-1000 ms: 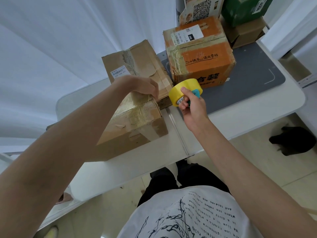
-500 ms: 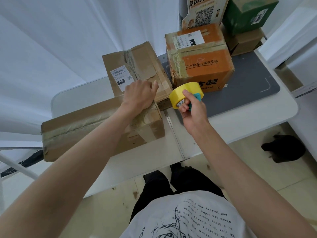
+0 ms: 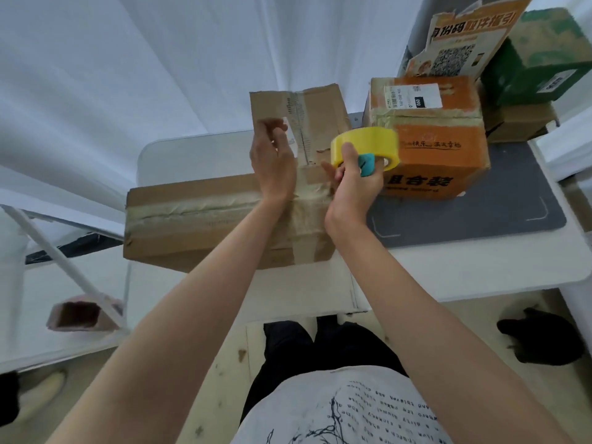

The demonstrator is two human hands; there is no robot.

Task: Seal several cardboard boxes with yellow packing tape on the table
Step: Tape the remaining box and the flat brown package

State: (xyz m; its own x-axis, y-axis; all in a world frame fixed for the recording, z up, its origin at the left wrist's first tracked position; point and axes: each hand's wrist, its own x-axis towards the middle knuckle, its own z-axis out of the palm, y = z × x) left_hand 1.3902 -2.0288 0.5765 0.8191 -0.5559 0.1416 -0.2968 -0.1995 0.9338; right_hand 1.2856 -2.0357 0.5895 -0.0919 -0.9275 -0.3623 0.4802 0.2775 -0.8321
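Observation:
A long brown cardboard box (image 3: 198,219) lies flat on the white table (image 3: 464,270), old clear tape along its top seam. My right hand (image 3: 352,184) grips a roll of yellow packing tape (image 3: 368,145) with a teal core piece, held above the box's right end. My left hand (image 3: 272,158) hovers over the same end with fingers apart and holds nothing. Behind it a second brown box (image 3: 323,113) stands upright. An orange box (image 3: 439,145) with a white label sits to the right on a grey mat (image 3: 512,200).
A torn orange carton with a QR code (image 3: 461,40), a green box (image 3: 541,65) and a small brown box (image 3: 519,123) are stacked at the back right. White curtain behind the table. A dark object (image 3: 541,334) lies on the floor at right, a pink object (image 3: 80,315) at left.
My left hand has lifted off the long box and opened. My right hand has raised the tape roll and brought it closer to the left hand. The view has tilted down.

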